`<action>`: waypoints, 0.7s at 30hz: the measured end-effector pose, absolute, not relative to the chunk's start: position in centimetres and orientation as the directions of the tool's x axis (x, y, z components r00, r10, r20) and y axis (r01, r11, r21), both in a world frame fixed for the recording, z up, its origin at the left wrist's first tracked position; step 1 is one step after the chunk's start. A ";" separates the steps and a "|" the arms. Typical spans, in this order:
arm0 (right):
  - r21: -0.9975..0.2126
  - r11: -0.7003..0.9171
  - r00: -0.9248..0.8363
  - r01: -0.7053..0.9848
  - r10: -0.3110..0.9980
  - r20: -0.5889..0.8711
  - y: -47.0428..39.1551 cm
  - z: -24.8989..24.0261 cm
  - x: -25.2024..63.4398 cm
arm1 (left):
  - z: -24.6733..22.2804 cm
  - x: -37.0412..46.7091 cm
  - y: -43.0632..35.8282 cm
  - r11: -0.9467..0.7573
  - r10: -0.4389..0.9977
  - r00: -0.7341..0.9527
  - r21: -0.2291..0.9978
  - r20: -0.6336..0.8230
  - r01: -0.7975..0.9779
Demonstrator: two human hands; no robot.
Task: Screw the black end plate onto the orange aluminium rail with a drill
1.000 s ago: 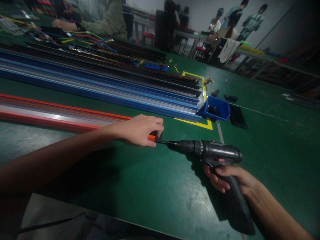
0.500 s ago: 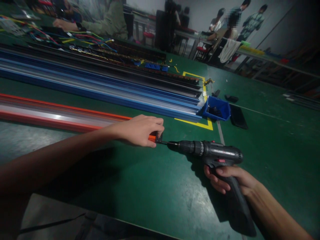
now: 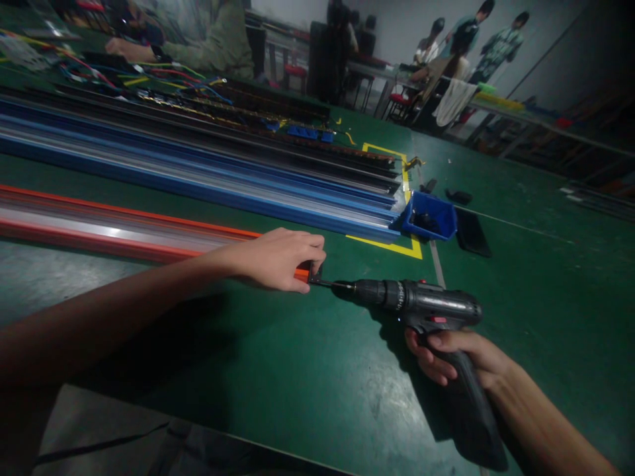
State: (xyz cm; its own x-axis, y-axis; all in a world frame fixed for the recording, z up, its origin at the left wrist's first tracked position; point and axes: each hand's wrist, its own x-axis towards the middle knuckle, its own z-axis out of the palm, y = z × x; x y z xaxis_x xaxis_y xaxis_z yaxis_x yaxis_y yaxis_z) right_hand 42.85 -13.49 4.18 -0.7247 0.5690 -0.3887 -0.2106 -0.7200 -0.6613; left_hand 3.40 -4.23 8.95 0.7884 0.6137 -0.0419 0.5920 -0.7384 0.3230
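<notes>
My left hand (image 3: pixel 282 259) is closed round the right end of a long orange-red profile (image 3: pixel 114 231), its fingers on a small black end piece (image 3: pixel 314 274). My right hand (image 3: pixel 461 354) grips the handle of a black cordless drill (image 3: pixel 436 305), which lies level and points left. The drill's thin bit (image 3: pixel 340 285) reaches the black end piece beside my left fingertips. Whether the bit sits in a screw is too small to tell.
Behind the profile, blue profiles (image 3: pixel 198 178) and black strips lie across the green table (image 3: pixel 317 370). A blue bin (image 3: pixel 430 215) with dark parts stands at their right end, beside a dark flat object (image 3: pixel 472 231). A person's hand (image 3: pixel 129 50) is near coloured wires.
Both hands, the profile and the drill look nearly unchanged. A small light spot now shows below the drill's collar.
</notes>
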 end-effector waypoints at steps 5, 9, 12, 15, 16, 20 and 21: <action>-0.669 -0.716 -0.713 -0.198 0.574 -0.403 -13.5 4.1 42.8 | 8.9 3.4 -4.2 -0.739 0.615 0.787 0.318 -0.043 0.595; -0.676 -0.709 -0.713 -0.203 0.580 -0.394 -13.5 4.3 42.7 | 8.9 3.4 -4.2 -0.740 0.610 0.791 0.325 -0.043 0.589; -0.676 -0.710 -0.713 -0.196 0.576 -0.399 -13.5 4.3 42.7 | 8.9 3.4 -4.2 -0.743 0.608 0.793 0.322 -0.041 0.587; -0.683 -0.705 -0.715 -0.192 0.577 -0.395 -13.5 4.3 42.7 | 8.9 3.4 -4.2 -0.743 0.611 0.791 0.317 -0.039 0.590; -0.682 -0.706 -0.717 -0.191 0.575 -0.394 -13.5 4.4 42.6 | 9.0 3.4 -4.2 -0.743 0.611 0.791 0.316 -0.039 0.590; -0.678 -0.710 -0.726 -0.188 0.566 -0.391 -13.4 4.5 42.6 | 9.0 3.4 -4.2 -0.743 0.611 0.790 0.314 -0.043 0.592; -0.676 -0.713 -0.727 -0.188 0.564 -0.392 -13.4 4.6 42.6 | 9.0 3.5 -4.2 -0.742 0.612 0.790 0.314 -0.042 0.592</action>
